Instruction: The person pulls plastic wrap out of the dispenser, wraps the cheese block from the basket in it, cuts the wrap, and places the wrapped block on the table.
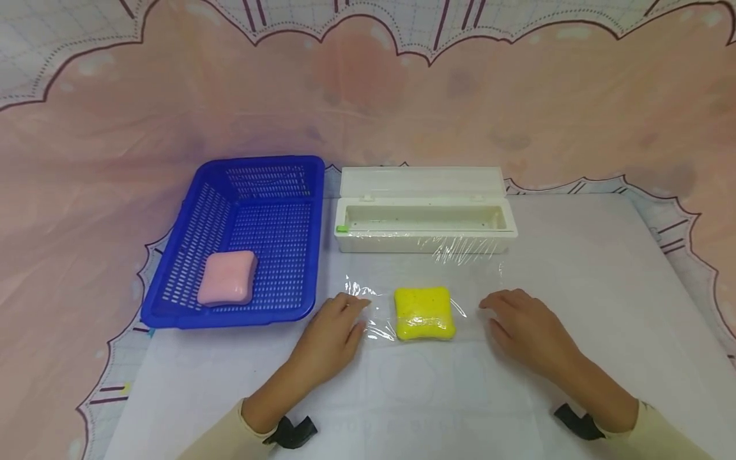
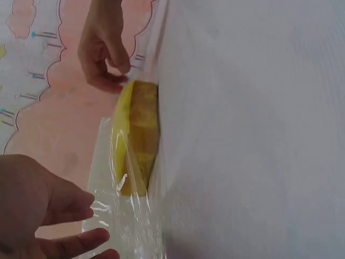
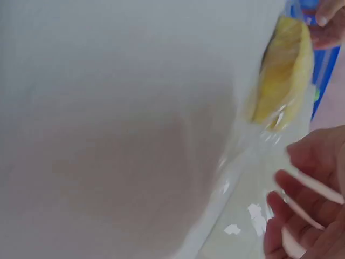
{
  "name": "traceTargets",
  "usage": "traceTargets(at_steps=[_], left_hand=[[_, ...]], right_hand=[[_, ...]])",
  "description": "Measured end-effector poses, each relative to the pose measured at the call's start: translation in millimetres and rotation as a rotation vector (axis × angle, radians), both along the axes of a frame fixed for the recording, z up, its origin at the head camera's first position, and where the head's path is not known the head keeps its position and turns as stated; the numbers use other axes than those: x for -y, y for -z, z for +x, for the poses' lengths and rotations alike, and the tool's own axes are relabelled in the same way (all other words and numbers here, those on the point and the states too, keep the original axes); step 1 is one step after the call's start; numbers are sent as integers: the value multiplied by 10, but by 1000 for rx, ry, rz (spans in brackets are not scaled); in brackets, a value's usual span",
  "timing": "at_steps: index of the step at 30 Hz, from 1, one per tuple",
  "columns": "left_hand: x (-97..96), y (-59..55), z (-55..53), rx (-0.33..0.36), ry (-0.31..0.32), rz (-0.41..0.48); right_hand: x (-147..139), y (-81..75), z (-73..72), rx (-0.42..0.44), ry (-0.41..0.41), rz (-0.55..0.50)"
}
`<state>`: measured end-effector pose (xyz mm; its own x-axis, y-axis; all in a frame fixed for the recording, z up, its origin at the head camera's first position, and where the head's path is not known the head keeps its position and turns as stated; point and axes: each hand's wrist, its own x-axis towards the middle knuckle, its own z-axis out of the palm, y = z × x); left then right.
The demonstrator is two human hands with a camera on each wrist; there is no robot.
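A yellow soap bar [image 1: 425, 313] lies in the middle of the white-covered table, with clear cling film [image 1: 379, 317] around it and spread out to both sides. My left hand [image 1: 332, 332] is at the film's left end, fingertips right at its edge, thumb and fingers apart. On the other side, my right hand [image 1: 531, 329] hovers by the film's right end with loosely bent fingers. The right wrist view shows that hand [image 3: 310, 199] with its fingers spread and nothing between them. Film wrinkles run over the soap's end [image 2: 135, 167] in the left wrist view.
Behind the soap stands a white cling film dispenser [image 1: 425, 244], lid raised, with a green slider [image 1: 342, 229] at its left end and film on its front. To the left, a blue basket [image 1: 319, 255] holds a pink soap bar [image 1: 227, 278]. A patterned peach cloth [image 1: 368, 108] hangs behind.
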<state>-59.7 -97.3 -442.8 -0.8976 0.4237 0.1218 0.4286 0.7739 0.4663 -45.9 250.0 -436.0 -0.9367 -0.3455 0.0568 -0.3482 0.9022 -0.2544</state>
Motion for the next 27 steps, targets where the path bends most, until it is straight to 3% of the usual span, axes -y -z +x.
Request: traceTargets(at_steps=[5, 11, 17, 27], left_hand=[[-181, -85, 108, -86, 134, -101], [-415, -38, 91, -39, 208, -139], [-545, 22, 28, 16, 187, -114], [-592, 48, -40, 81, 191, -75]], right_hand=[[182, -28, 39, -85, -136, -44], [340, 48, 9, -45, -237, -76], [414, 81, -32, -8, -264, -88], [501, 106, -51, 100, -182, -96]])
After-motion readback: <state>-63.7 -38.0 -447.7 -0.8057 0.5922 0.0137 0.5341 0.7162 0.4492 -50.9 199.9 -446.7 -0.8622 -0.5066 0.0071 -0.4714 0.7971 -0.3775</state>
